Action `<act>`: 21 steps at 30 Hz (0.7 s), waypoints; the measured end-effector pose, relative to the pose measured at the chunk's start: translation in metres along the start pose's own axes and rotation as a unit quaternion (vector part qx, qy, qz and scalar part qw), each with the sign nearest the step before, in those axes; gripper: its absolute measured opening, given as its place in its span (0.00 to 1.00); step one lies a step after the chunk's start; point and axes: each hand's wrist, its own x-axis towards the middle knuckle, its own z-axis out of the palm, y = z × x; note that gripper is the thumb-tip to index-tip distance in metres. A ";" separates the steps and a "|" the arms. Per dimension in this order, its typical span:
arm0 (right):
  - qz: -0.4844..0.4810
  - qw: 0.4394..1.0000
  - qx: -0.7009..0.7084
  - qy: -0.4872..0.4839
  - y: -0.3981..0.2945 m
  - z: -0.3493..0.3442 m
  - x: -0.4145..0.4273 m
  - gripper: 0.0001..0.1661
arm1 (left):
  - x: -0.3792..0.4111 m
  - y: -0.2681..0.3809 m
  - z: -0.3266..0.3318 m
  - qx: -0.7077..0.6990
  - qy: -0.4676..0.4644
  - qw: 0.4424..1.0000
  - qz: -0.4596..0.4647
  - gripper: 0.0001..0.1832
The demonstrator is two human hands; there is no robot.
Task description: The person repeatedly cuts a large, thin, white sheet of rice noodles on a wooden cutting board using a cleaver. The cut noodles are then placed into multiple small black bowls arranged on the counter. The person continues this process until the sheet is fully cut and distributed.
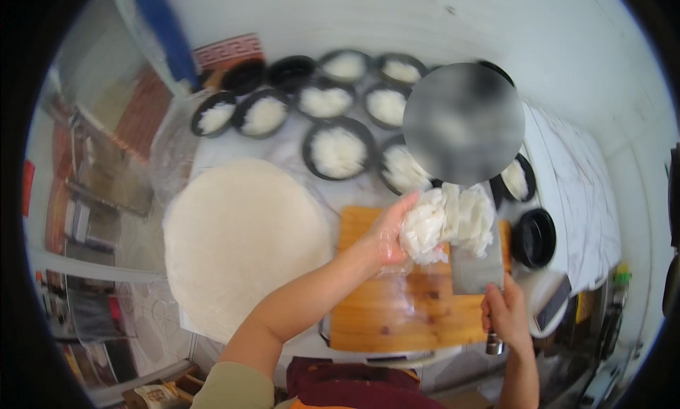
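Note:
My left hand (390, 233) cups a heap of wide white noodle strips (423, 228), lifted above the wooden cutting board (393, 308). More strips (472, 220) lie across the broad blade of a cleaver (477, 271), right beside that heap. Gripping the cleaver's handle at the board's right side is my right hand (504, 310). To the left of the board rests a large round stack of pale, thin sheets (247, 244), apparently the same noodle material.
Black bowls hold white strips, among them a near bowl (366, 143) and a left one (287, 114). Two bowls at the back (244, 77) and one on the right (534, 239) show dark insides. A dark phone-like slab (552, 303) lies lower right. A blurred disc hides some bowls.

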 end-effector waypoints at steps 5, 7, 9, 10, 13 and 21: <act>-0.157 0.976 -0.045 -0.143 -0.135 0.095 0.113 0.09 | -0.069 0.179 0.034 0.045 -0.007 0.976 0.215 0.25; -0.223 0.959 -0.050 -0.165 -0.175 0.135 0.170 0.09 | -0.072 0.255 0.034 0.117 -0.012 0.952 0.281 0.24; -0.255 0.947 -0.054 -0.187 -0.211 0.176 0.227 0.10 | -0.062 0.321 0.034 0.179 0.054 0.918 0.351 0.24; -0.285 0.938 -0.083 -0.178 -0.224 0.199 0.255 0.10 | -0.058 0.357 0.023 0.194 0.059 0.900 0.385 0.23; -0.377 0.889 -0.238 -0.100 -0.246 0.259 0.337 0.11 | -0.035 0.406 -0.008 0.253 0.115 0.829 0.484 0.22; -0.397 0.797 -0.451 -0.064 -0.233 0.320 0.422 0.12 | 0.012 0.465 -0.119 0.479 0.456 0.598 0.452 0.31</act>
